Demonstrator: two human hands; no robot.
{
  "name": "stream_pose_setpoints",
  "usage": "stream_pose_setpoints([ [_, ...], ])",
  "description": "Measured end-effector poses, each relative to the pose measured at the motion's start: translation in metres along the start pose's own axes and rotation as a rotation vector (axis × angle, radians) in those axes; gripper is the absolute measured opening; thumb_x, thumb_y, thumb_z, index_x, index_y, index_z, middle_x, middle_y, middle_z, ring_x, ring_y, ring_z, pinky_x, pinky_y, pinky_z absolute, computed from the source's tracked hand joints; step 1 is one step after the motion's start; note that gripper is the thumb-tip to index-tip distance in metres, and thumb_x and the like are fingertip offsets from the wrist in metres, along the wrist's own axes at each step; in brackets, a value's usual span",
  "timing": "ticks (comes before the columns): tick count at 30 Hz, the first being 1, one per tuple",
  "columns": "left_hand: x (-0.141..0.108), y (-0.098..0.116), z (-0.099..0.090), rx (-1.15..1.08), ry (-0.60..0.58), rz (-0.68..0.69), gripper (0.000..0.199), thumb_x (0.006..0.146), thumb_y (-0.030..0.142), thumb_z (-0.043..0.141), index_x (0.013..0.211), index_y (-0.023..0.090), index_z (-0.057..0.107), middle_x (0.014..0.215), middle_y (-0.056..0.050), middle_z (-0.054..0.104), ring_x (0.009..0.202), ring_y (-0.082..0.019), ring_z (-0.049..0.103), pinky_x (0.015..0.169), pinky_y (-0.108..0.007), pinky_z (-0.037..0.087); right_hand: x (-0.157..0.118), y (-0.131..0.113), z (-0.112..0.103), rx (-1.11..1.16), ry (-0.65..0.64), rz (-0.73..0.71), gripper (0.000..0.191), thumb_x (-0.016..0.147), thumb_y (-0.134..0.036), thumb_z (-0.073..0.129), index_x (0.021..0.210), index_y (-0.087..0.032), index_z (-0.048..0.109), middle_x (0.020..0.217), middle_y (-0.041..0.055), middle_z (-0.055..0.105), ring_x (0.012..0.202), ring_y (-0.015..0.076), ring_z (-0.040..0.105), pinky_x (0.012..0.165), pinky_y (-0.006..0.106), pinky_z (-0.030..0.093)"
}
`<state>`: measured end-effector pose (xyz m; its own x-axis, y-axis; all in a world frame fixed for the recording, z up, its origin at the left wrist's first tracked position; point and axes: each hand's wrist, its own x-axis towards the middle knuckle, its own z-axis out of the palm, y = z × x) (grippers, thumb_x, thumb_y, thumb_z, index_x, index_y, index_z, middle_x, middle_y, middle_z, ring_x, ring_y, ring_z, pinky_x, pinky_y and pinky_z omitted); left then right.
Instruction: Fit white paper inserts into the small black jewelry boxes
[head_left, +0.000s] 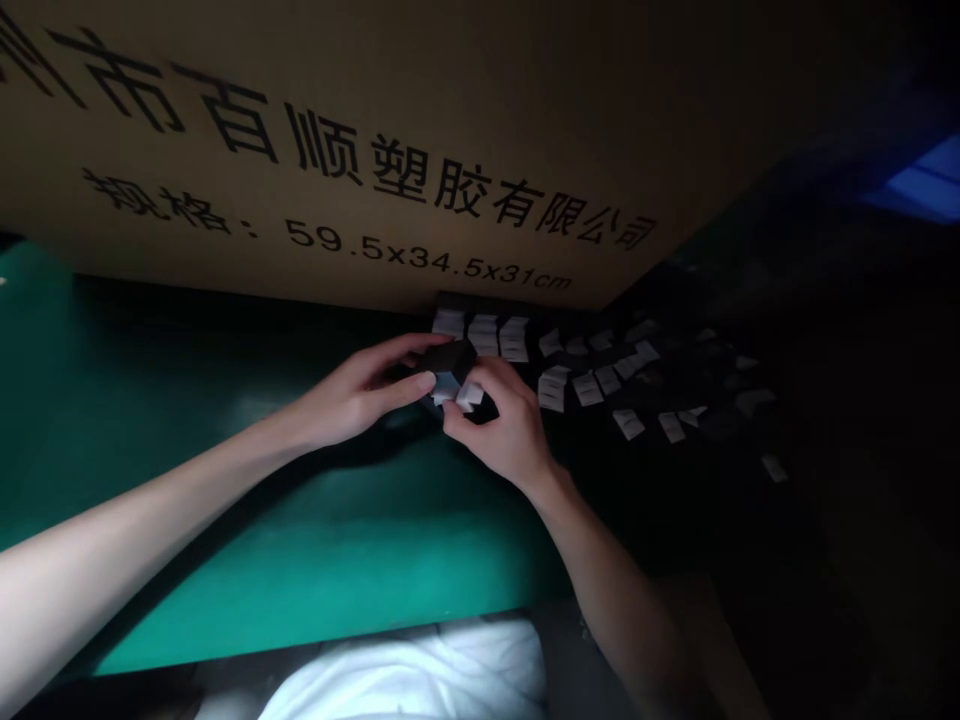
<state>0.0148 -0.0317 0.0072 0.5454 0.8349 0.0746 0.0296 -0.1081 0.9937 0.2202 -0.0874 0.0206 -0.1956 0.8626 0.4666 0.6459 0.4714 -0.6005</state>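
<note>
Over the green table, a small dark box (448, 358) with a pale blue-white inside is held up between my hands. My left hand (371, 390) closes on its left side, with the thumb along the near edge. My right hand (506, 415) is at the right side, thumb and forefinger pinched at a small white piece (470, 394) by the box's open end. Whether that piece is paper or a flap I cannot tell. Just beyond the hands stand dark pieces with white flaps (514, 340), in a short row.
A large cardboard carton (337, 210) printed with black characters rises behind the hands. Several more dark pieces with white flaps (587, 389) lie scattered to the right, partly lost in shadow. The green table's (337, 570) near edge runs in front of pale cloth (420, 680).
</note>
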Motion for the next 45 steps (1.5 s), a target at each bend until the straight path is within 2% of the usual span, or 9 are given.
stream_pose_setpoints([
  [7,-0.0001,0.0001,-0.0003,-0.010,-0.002,-0.003,0.057,0.087,0.052,0.072,0.139,0.029,0.065,0.137,-0.009,0.068,0.125,-0.036,0.063,0.107,-0.044,0.051,-0.0023,-0.0019,0.0019,-0.095,0.028,-0.026,0.020,0.080,-0.018,0.066,0.098,-0.028,0.065,0.106,0.0069,0.068,0.101,0.0260,0.065,0.087,0.042,0.058],
  [11,-0.0009,-0.0007,0.0003,-0.036,-0.002,-0.003,0.055,0.089,0.050,0.070,0.139,0.028,0.065,0.140,-0.011,0.067,0.128,-0.036,0.061,0.107,-0.044,0.051,-0.0023,-0.0039,0.0018,-0.114,0.042,-0.056,0.014,0.082,-0.018,0.066,0.093,-0.027,0.064,0.104,0.0070,0.068,0.101,0.0255,0.066,0.085,0.042,0.059],
  [17,0.0001,-0.0013,0.0027,-0.047,0.013,0.004,0.059,0.087,0.054,0.071,0.138,0.025,0.065,0.140,-0.012,0.066,0.127,-0.035,0.062,0.105,-0.041,0.051,-0.0003,-0.0043,-0.0026,0.040,0.002,0.029,0.012,0.083,-0.022,0.070,0.092,-0.026,0.063,0.102,0.0042,0.068,0.098,0.0214,0.067,0.086,0.038,0.058],
  [28,-0.0005,-0.0034,0.0027,-0.007,0.004,0.012,0.057,0.089,0.054,0.069,0.138,0.024,0.064,0.138,-0.012,0.067,0.123,-0.035,0.063,0.102,-0.040,0.052,0.0014,-0.0009,-0.0052,0.157,-0.079,0.166,0.018,0.080,-0.025,0.074,0.094,-0.024,0.063,0.099,0.0009,0.066,0.091,0.0179,0.065,0.081,0.033,0.056],
  [33,-0.0006,-0.0053,0.0020,0.005,0.015,0.006,0.058,0.088,0.053,0.070,0.138,0.024,0.062,0.138,-0.012,0.066,0.120,-0.033,0.064,0.096,-0.037,0.054,-0.0009,0.0002,-0.0034,0.173,-0.079,0.203,0.021,0.081,-0.028,0.073,0.099,-0.025,0.063,0.099,0.0005,0.068,0.089,0.0175,0.065,0.078,0.031,0.056],
  [39,-0.0005,-0.0068,0.0032,-0.018,0.010,0.020,0.056,0.087,0.052,0.072,0.135,0.025,0.064,0.136,-0.011,0.067,0.119,-0.033,0.065,0.096,-0.037,0.055,-0.0036,0.0004,-0.0012,0.162,-0.070,0.219,0.027,0.080,-0.029,0.076,0.102,-0.024,0.062,0.100,0.0010,0.070,0.088,0.0178,0.066,0.077,0.031,0.056],
  [45,0.0006,-0.0074,0.0017,-0.017,0.024,0.023,0.057,0.088,0.053,0.071,0.137,0.025,0.062,0.137,-0.011,0.066,0.122,-0.033,0.063,0.099,-0.037,0.053,-0.0019,-0.0017,-0.0010,0.101,0.001,0.211,0.026,0.078,-0.027,0.079,0.100,-0.027,0.066,0.101,0.0012,0.072,0.094,0.0207,0.067,0.084,0.037,0.058],
])
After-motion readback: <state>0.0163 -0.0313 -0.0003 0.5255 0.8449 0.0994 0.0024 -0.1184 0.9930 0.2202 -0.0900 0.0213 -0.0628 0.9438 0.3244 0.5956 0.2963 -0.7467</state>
